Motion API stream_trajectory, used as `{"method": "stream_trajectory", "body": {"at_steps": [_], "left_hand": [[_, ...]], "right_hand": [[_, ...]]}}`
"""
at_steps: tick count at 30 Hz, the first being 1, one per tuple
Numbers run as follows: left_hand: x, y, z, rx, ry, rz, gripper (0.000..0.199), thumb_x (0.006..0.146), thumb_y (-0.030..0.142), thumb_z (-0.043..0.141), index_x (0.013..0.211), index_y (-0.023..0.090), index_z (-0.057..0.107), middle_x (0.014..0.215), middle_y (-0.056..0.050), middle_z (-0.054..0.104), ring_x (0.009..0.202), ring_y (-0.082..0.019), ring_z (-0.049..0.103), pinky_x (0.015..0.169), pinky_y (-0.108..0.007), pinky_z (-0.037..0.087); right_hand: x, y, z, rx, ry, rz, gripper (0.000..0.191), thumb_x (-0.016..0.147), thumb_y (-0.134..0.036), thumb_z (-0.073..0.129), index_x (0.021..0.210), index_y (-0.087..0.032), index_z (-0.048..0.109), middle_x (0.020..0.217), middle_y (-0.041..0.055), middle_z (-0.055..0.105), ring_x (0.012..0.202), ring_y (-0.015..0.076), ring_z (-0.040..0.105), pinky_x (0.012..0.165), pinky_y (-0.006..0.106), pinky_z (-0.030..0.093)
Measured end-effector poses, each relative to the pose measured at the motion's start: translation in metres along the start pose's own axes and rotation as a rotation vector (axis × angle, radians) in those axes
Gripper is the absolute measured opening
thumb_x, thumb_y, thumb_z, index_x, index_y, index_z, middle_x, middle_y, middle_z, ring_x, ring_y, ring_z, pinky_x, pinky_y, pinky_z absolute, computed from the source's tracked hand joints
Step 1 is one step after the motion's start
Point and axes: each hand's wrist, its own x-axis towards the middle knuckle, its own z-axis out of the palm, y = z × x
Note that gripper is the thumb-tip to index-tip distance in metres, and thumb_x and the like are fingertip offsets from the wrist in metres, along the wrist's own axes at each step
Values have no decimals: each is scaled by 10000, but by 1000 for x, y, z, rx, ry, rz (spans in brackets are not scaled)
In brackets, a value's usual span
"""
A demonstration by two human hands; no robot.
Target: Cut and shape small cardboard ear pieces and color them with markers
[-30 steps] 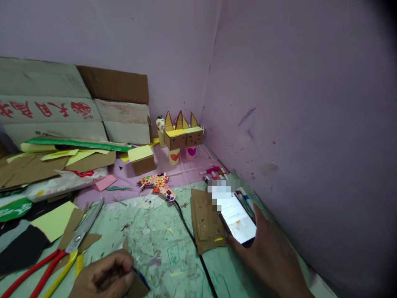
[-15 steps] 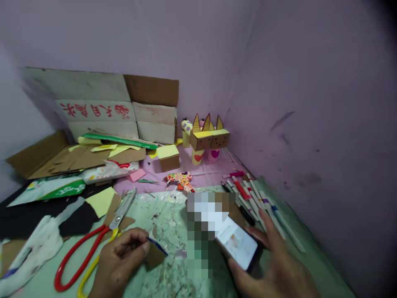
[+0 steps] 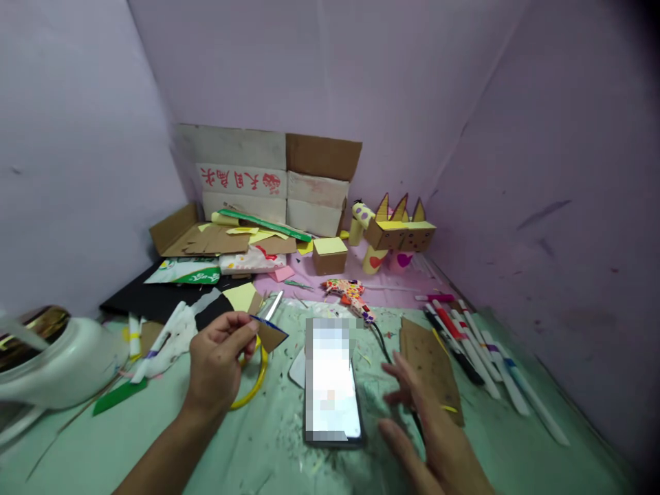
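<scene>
My left hand [image 3: 214,361] pinches a small brown cardboard piece [image 3: 273,337] with a dark blue edge. Beneath that hand lie scissors, their yellow handle [image 3: 264,375] partly covered and a blade [image 3: 276,306] poking out beyond. A phone [image 3: 335,405] with a lit screen is on the green table covering, between my hands; its picture is blurred out. My right hand [image 3: 438,433] is just right of the phone, apart from it, fingers spread and holding nothing. Ahead of the phone lies a patterned glue gun [image 3: 348,292] whose black cord [image 3: 380,340] runs toward my right hand.
Several markers [image 3: 464,330] and a cardboard sheet [image 3: 427,364] lie at right. Paper-topped cardboard figures [image 3: 399,234] and a box [image 3: 330,258] stand behind. An opened carton [image 3: 242,179], plastic packets [image 3: 190,270] and black sheet [image 3: 134,292] are back left; a white kettle [image 3: 67,364] is left.
My right hand has let go of the phone, which now rests on the table. The view has swung left, bringing the kettle in. My left hand still holds the cardboard piece.
</scene>
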Motion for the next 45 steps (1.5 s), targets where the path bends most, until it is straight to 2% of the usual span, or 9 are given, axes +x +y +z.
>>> {"method": "stream_trajectory", "body": {"at_steps": [3,13,16,20,23,27,33,38,45], "left_hand": [[3,0,-3,-9,-7,26,191,520,180,732,646,135,595,458,44,535,408,-61,441,394,-152,328],[3,-8,-3,86,-65,-40,200,526,206,723,633,125,575,452,52,516,389,-44,414,373,-143,302],[3,-8,-4,102,-72,-40,202,528,209,725,634,125,575,454,54,513,386,-41,410,370,-141,294],[5,-6,-5,106,-63,-42,196,535,207,722,647,126,583,467,48,527,395,-44,418,392,-147,322],[5,-3,-4,88,-54,-55,198,528,206,723,639,128,579,451,47,520,392,-49,419,396,-153,325],[2,-1,-2,70,-60,-77,189,516,186,719,631,127,581,452,41,522,398,-53,422,395,-154,318],[-5,-1,0,79,-94,-95,183,503,194,722,606,124,588,437,39,514,384,-52,416,383,-155,310],[-13,-2,1,88,-135,-138,175,528,206,717,624,128,593,464,37,521,402,-49,421,388,-151,320],[-18,2,1,86,-165,-177,174,539,223,704,633,133,589,465,35,510,399,-55,421,379,-158,318]], "right_hand": [[7,8,-13,-114,-77,-250,430,887,-425,433,1308,-341,448,1396,95,405,1229,318,448,904,499,466],[44,4,9,-346,-463,-530,391,894,-515,371,1232,-399,528,1517,3,208,1377,327,146,1018,642,204],[82,7,10,-518,-294,-429,391,908,-480,362,1168,-312,601,1461,68,344,1353,335,221,1015,650,173],[123,2,-9,-642,232,-190,425,932,-403,317,1200,-183,564,1425,132,379,1342,326,243,1045,632,97],[118,-8,-23,-401,437,-177,428,926,-416,307,1172,-182,568,1369,129,423,1272,294,367,1022,536,294],[70,-7,-16,-102,197,-158,308,917,-353,380,1083,-236,612,1221,86,542,1131,245,520,940,444,426],[8,10,10,35,204,-21,322,931,-335,336,1038,-253,628,1149,82,557,1059,256,545,865,435,459],[12,-2,23,-111,-20,-294,476,908,-525,269,1196,-297,573,1401,72,355,1248,324,360,1019,577,257],[25,-9,39,-283,-186,-342,529,884,-588,268,1254,-311,525,1484,60,252,1307,323,256,1048,592,136]]}}
